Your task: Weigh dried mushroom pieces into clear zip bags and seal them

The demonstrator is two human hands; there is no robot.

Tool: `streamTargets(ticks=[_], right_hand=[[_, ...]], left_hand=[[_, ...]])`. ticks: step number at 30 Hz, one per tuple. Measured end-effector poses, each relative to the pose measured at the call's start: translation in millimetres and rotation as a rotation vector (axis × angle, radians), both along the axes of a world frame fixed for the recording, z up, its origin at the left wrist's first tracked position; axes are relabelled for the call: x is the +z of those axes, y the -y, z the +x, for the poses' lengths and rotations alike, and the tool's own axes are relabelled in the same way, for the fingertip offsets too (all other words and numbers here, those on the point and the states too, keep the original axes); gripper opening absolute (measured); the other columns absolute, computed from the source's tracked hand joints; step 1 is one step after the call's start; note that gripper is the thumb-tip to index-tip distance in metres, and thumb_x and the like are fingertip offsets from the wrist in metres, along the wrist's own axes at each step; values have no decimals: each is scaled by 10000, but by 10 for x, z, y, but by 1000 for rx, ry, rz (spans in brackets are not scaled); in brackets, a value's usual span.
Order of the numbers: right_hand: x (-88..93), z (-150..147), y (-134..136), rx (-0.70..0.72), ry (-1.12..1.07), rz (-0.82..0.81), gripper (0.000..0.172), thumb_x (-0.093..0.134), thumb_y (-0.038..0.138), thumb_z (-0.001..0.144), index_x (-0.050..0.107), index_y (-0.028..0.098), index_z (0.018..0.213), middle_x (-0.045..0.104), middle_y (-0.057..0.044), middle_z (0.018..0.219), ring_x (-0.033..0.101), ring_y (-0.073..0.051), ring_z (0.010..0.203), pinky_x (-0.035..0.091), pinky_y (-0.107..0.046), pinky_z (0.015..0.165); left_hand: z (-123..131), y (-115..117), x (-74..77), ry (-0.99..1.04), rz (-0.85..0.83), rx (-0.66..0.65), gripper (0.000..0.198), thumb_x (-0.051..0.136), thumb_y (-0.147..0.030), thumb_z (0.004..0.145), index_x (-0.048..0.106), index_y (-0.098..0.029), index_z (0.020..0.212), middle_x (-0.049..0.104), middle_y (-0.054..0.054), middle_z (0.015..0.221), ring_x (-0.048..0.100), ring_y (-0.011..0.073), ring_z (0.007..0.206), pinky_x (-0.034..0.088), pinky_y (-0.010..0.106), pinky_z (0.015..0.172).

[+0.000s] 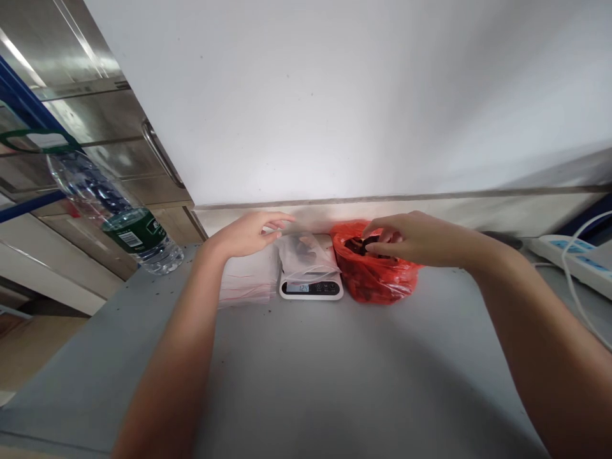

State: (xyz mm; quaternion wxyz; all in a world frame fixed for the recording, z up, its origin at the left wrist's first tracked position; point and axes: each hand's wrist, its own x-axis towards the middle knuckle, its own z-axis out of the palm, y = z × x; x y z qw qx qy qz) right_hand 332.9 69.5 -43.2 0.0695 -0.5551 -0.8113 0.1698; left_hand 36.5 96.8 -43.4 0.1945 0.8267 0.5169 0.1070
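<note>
My left hand (pixel 248 233) hovers at the left of the scale, fingers loosely stretched and apart, holding nothing. On the small white digital scale (pixel 312 294) lies a clear zip bag (pixel 308 258) with some dark pieces inside; the lit display seems to read 124 or 12.4. My right hand (pixel 406 237) is over the mouth of a red plastic bag (pixel 377 284), which holds dark, dried-looking pieces. Between its thumb and fingertips is a dark piece (pixel 367 243), at the bag's opening. Flat clear zip bags (pixel 246 280) are stacked left of the scale, partly behind my left hand.
A large water bottle (pixel 138 233) with a green label and handle stands at the table's left edge. A white device with blue buttons (pixel 578 255) and a white cable (pixel 571 280) lie at the right. Behind the grey table (pixel 325 376) rises a white wall (pixel 335 102).
</note>
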Motion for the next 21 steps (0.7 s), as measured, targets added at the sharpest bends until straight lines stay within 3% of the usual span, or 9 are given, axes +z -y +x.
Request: streamTargets(ticks=[6, 9, 12, 14, 16, 18, 21], right_hand=[[38, -190, 129, 249, -87, -59, 290, 511, 409, 872, 730, 261, 753, 704, -13, 744, 649, -223, 708, 463, -333, 622], [-19, -306, 179, 320, -85, -92, 296, 508, 371, 892, 779, 263, 842, 745, -45, 1070, 696, -248, 898, 521, -356, 736], [-86, -398, 210, 324, -25, -135, 321, 515, 333, 914, 798, 271, 1051, 597, -65, 1460, 704, -264, 1032, 540, -369, 812], [-119, -431, 215, 350, 24, -163, 354, 513, 315, 927, 775, 249, 1156, 486, -91, 1578, 679, -302, 1139, 540, -397, 857], [-139, -437, 211, 370, 51, -179, 393, 511, 323, 938, 732, 218, 1245, 470, -118, 1590, 630, -336, 1235, 533, -430, 904], [-145, -425, 204, 350, 38, -171, 426, 497, 335, 949, 687, 203, 1306, 565, -138, 1503, 632, -334, 1228, 533, -434, 901], [-128, -409, 198, 296, -18, -104, 381, 485, 330, 952, 702, 223, 1246, 755, -107, 1168, 719, -282, 973, 542, -394, 789]], left_hand=[[-27, -66, -78, 20, -25, -16, 470, 463, -210, 941, 611, -235, 1386, 675, 76, 1381, 622, 235, 1287, 499, 365, 1054], [-43, -74, -88, 25, -30, -23, 477, 456, -214, 941, 602, -221, 1395, 661, 85, 1403, 613, 240, 1303, 496, 362, 1058], [-54, -67, -81, 11, -32, 0, 476, 453, -246, 951, 594, -226, 1405, 667, 103, 1391, 610, 257, 1307, 512, 375, 1034], [-58, -61, -72, -2, -23, 9, 474, 454, -259, 952, 596, -232, 1403, 678, 104, 1371, 620, 257, 1294, 518, 369, 1022], [-59, -57, -64, -8, -10, 10, 469, 457, -260, 949, 605, -234, 1394, 689, 99, 1353, 631, 253, 1276, 515, 357, 1020], [-58, -55, -57, -8, -9, 12, 464, 454, -265, 954, 609, -235, 1391, 691, 92, 1352, 629, 251, 1277, 513, 346, 1021], [-50, -51, -46, -3, -18, 11, 465, 429, -267, 971, 601, -222, 1401, 663, 89, 1397, 611, 245, 1302, 502, 337, 1033]])
